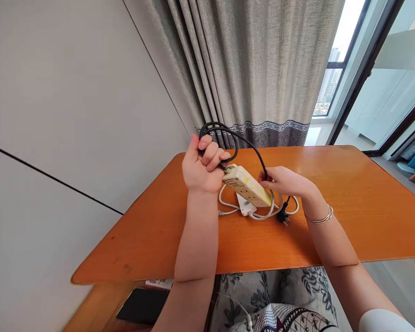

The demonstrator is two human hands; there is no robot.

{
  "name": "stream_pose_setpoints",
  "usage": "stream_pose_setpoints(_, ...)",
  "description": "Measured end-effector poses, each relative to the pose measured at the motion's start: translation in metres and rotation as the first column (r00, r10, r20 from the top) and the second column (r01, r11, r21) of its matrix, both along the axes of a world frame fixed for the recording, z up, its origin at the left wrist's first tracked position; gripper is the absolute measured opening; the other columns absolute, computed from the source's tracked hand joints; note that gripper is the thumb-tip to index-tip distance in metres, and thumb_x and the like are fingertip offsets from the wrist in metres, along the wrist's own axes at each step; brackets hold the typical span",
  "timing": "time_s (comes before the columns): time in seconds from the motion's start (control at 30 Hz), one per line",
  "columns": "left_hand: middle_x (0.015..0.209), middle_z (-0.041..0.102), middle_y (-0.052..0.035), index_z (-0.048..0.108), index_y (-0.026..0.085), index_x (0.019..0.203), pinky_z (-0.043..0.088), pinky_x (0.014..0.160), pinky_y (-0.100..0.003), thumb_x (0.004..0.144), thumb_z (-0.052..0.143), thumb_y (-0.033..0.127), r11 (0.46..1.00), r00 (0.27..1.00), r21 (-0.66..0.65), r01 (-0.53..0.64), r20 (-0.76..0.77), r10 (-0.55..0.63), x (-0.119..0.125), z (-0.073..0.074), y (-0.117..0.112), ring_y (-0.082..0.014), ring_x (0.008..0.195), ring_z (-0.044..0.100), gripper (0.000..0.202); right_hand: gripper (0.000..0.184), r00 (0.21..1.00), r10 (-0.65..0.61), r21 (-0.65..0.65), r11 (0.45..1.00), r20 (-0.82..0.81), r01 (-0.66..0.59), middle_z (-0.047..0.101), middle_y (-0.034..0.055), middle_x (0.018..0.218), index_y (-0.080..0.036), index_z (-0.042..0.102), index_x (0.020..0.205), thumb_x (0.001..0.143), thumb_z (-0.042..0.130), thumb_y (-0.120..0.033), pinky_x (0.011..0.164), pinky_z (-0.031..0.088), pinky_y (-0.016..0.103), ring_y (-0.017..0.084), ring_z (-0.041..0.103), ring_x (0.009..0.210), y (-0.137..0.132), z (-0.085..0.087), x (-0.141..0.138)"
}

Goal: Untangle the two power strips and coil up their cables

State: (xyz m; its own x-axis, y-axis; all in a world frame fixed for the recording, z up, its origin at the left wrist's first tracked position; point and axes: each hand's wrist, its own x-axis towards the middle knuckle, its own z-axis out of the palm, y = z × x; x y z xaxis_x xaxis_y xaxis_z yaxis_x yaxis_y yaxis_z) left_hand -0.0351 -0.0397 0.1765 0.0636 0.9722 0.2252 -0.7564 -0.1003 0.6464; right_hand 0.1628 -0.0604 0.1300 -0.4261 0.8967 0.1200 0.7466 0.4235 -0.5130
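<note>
In the head view, the left hand (207,161), at the centre of the frame, is curled round looped black cable (263,163) beside one end of the cream power strip (249,186); the right hand (285,180), right of centre, pinches the same cable further along. The strip sits tilted between them, over a white block (244,203) and its white cord (263,218). That cord's loops crowd the black plug (282,216) lower right of the strip, so pulling the cable could snag plug and cord together. Loosened left fingers might let the coil spring open; a hard tug could strain the strip's cable entry.
</note>
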Motion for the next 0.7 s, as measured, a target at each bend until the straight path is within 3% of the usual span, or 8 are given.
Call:
stream_pose_setpoints(0.1, 0.043, 0.013, 0.0108, 0.028, 0.021, 0.066, 0.037, 0.045, -0.016, 0.107, 0.029, 0.042, 0.999, 0.999, -0.006, -0.032, 0.003, 0.032, -0.002, 0.002, 0.000, -0.0059, 0.032, 0.013, 0.046, 0.018, 0.999, -0.031, -0.001, 1.000, -0.043, 0.031, 0.074, 0.0045, 0.083, -0.018, 0.068, 0.083, 0.093, 0.054, -0.021, 0.070, 0.046, 0.028, 0.016, 0.066, 0.074, 0.001, 0.001, 0.000)
stream_pose_setpoints(0.2, 0.043, 0.014, 0.0109, 0.029, 0.020, 0.065, 0.038, 0.046, -0.016, 0.107, 0.026, 0.042, 1.000, 0.999, -0.024, -0.002, -0.044, 0.001, 0.001, 0.000, 0.002, -0.0057, 0.032, 0.013, 0.047, 0.017, 0.959, -0.063, -0.040, 0.998, -0.276, 0.054, 0.073, 0.0041, 0.078, -0.016, 0.065, 0.084, 0.094, 0.053, -0.023, 0.069, 0.051, 0.028, 0.014, 0.068, 0.068, 0.002, 0.000, 0.000)
stream_pose_setpoints(0.27, 0.043, 0.015, 0.0110, 0.030, 0.020, 0.065, 0.039, 0.046, -0.016, 0.106, 0.030, 0.042, 0.999, 0.995, -0.030, 0.017, -0.097, -0.020, 0.004, -0.003, 0.004, -0.0056, 0.032, 0.014, 0.047, 0.017, 0.851, -0.070, -0.042, 0.998, -0.521, 0.057, 0.072, 0.0037, 0.079, -0.016, 0.064, 0.092, 0.094, 0.055, -0.030, 0.068, 0.054, 0.027, 0.013, 0.069, 0.067, 0.002, -0.001, 0.001)
stream_pose_setpoints(0.33, 0.042, 0.017, 0.0112, 0.030, 0.020, 0.065, 0.040, 0.047, -0.017, 0.105, 0.035, 0.043, 0.999, 0.987, -0.029, 0.034, -0.158, -0.038, 0.006, -0.007, 0.007, -0.0053, 0.032, 0.016, 0.046, 0.026, 0.685, -0.056, -0.005, 0.997, -0.727, 0.076, 0.070, 0.0028, 0.081, -0.017, 0.063, 0.101, 0.093, 0.058, -0.041, 0.064, 0.056, 0.027, 0.012, 0.068, 0.065, 0.000, 0.001, 0.001)
stream_pose_setpoints(0.4, 0.042, 0.019, 0.0113, 0.031, 0.020, 0.065, 0.041, 0.048, -0.017, 0.104, 0.039, 0.044, 0.997, 0.973, -0.022, 0.068, -0.218, -0.072, 0.009, -0.010, 0.009, -0.0048, 0.033, 0.018, 0.047, 0.037, 0.536, -0.018, 0.050, 0.992, -0.844, 0.113, 0.069, 0.0014, 0.081, -0.019, 0.063, 0.110, 0.090, 0.061, -0.050, 0.062, 0.055, 0.025, 0.010, 0.066, 0.062, -0.003, 0.004, 0.002)
stream_pose_setpoints(0.47, 0.042, 0.020, 0.0114, 0.032, 0.020, 0.064, 0.042, 0.048, -0.017, 0.102, 0.044, 0.045, 0.993, 0.955, -0.017, 0.117, -0.274, -0.117, 0.011, -0.013, 0.009, -0.0044, 0.032, 0.019, 0.047, 0.044, 0.457, 0.018, 0.094, 0.985, -0.889, 0.144, 0.068, 0.0008, 0.083, -0.022, 0.062, 0.117, 0.088, 0.064, -0.055, 0.062, 0.055, 0.025, 0.010, 0.064, 0.063, -0.006, 0.007, 0.005)
stream_pose_setpoints(0.57, 0.041, 0.021, 0.0111, 0.032, 0.020, 0.064, 0.042, 0.048, -0.017, 0.101, 0.046, 0.046, 0.984, 0.929, -0.012, 0.176, -0.330, -0.170, 0.013, -0.014, 0.008, -0.0042, 0.032, 0.020, 0.047, 0.052, 0.459, 0.040, 0.130, 0.977, -0.888, 0.166, 0.067, 0.0017, 0.086, -0.024, 0.061, 0.127, 0.087, 0.065, -0.057, 0.064, 0.055, 0.026, 0.011, 0.063, 0.068, -0.007, 0.010, 0.008)
stream_pose_setpoints(0.7, 0.040, 0.020, 0.0108, 0.030, 0.021, 0.064, 0.041, 0.045, -0.018, 0.101, 0.045, 0.047, 0.975, 0.912, -0.034, 0.218, -0.348, -0.216, 0.011, -0.014, 0.006, -0.0051, 0.032, 0.020, 0.048, 0.053, 0.498, 0.005, 0.160, 0.949, -0.867, 0.270, 0.062, 0.0014, 0.081, -0.025, 0.060, 0.132, 0.093, 0.053, -0.060, 0.064, 0.054, 0.025, 0.012, 0.063, 0.075, 0.003, 0.006, 0.011)
